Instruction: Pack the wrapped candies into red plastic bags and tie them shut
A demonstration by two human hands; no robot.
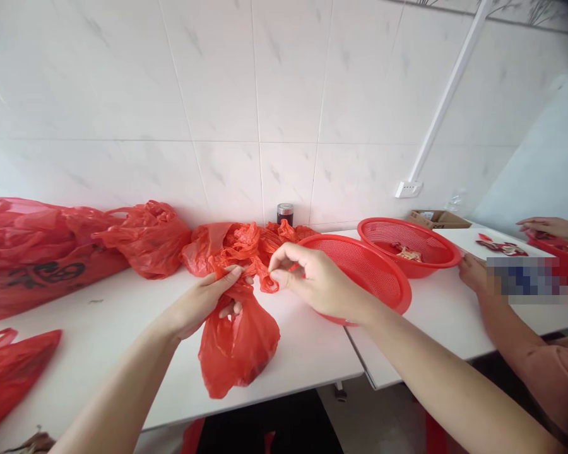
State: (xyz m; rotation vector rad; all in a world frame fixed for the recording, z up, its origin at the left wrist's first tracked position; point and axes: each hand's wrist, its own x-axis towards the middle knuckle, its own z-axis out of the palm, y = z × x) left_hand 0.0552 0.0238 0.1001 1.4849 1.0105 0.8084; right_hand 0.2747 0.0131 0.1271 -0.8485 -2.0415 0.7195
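A red plastic bag (239,347) hangs full and rounded from my left hand (218,290), near the front edge of the white table. My left fingers are wrapped round its gathered neck. Just to the right, my right hand (307,277) pinches a twisted loop of the same bag, thumb against forefinger. What the bag contains is hidden by the plastic. Behind my hands lie more crumpled red bags (203,246), and a red mesh basket (378,277) stands partly behind my right wrist.
Large red bags (38,252) line the wall on the left; another red bag (19,366) lies at front left. A dark jar (285,213) stands at the back. A second basket (421,265) holds some pieces. At right, a co-worker's hand (473,272) is beside it, near a cardboard box (438,219).
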